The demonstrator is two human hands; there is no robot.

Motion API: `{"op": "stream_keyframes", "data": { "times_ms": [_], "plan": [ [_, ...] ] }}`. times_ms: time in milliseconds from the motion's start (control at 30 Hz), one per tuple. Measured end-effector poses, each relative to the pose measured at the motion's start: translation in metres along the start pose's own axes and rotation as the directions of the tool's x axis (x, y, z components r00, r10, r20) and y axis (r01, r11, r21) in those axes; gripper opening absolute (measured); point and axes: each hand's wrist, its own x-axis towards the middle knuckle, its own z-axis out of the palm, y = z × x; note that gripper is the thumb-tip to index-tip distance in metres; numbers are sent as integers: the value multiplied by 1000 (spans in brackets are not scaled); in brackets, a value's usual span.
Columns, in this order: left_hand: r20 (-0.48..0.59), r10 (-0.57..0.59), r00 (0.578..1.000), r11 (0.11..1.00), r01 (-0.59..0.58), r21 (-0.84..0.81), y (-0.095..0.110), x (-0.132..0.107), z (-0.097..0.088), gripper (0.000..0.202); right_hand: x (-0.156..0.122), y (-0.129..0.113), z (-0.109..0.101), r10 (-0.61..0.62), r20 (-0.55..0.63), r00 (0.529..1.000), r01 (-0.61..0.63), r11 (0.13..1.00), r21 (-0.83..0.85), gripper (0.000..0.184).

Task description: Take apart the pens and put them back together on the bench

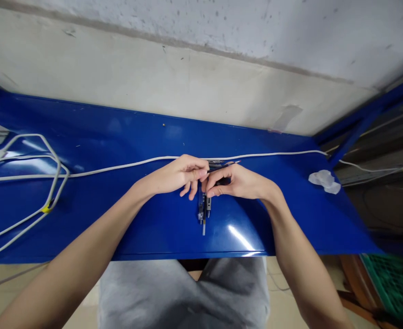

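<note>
Left hand (188, 176) at the centre of the frame: narrow, thumb and index finger pinched on one end of a slim dark rod (225, 167), pen-like, slanting up to the right across the frame's middle. Right hand (235, 180) just right of centre: fingers curled inward, close beside the rod; impossible to tell whether gripping it or merely touching. Below the right fingertips, pointing toward the bottom of the frame: a clear plastic pen barrel (200, 208), a grey pen barrel with a dark slot (209, 204) and, between the two, a thin pale-ended tube (204, 226). Just above the hands, a small grey pen-like piece (216, 161) near the long white cable (126, 168).

For good handling, probably best to pinch lightly and close to the end, steady the other end with the right fingertips, and press only along the length, never sideways, to avoid bending. Better to work low over the glossy blue metal table (174, 228), with forearms settled, to limit rolling after any slip. Worth fanning the right fingers away from the loose pieces below, to avoid scattering.
</note>
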Motion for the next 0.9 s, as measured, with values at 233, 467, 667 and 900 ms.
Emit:
{"op": "stream_keyframes", "data": {
  "times_ms": [233,467,667,900],
  "plan": [
    [64,-81,995,994,86,-72,-6,1,-3,40,3,7,-2,29,5,1000,-29,1000,6,19],
    [156,-120,980,985,138,-109,-7,-1,-5,36,4,7,0,-33,-35,999,37,992,117,23],
    [172,-134,976,985,150,-87,-8,-2,-7,29,4,8,-1,-33,-72,997,43,990,137,27],
    [229,-172,958,983,183,-28,-10,-1,-8,34,4,10,-4,-8,-91,996,14,998,66,29]
  ]
}}
